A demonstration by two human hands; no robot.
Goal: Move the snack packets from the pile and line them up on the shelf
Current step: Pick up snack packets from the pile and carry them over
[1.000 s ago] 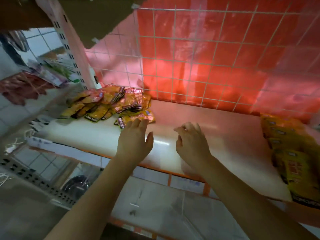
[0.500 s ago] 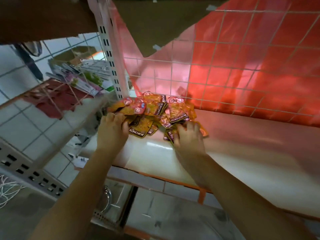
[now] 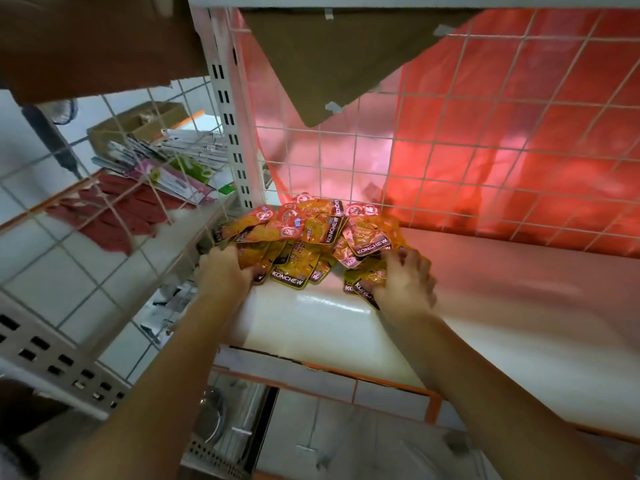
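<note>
A pile of several orange-yellow snack packets (image 3: 311, 233) with dark "KONCHEW" labels lies at the back left corner of the white shelf (image 3: 485, 306), against the wire grid. My left hand (image 3: 221, 271) grips packets at the pile's left edge, fingers curled over them. My right hand (image 3: 405, 282) grips packets at the pile's right front, fingers curled round a few. Packets under both hands are partly hidden.
A wire grid with red plastic sheeting (image 3: 502, 150) backs the shelf. A perforated white upright (image 3: 228, 116) stands left of the pile. Beyond a side grid, a neighbouring shelf (image 3: 138, 188) holds dark red and purple packets. An orange-edged lower shelf (image 3: 346, 427) lies below.
Both hands travelled left from the bare middle of the shelf to the pile and closed on packets at its two sides. The view swung left; the yellow packets at right left the frame.
</note>
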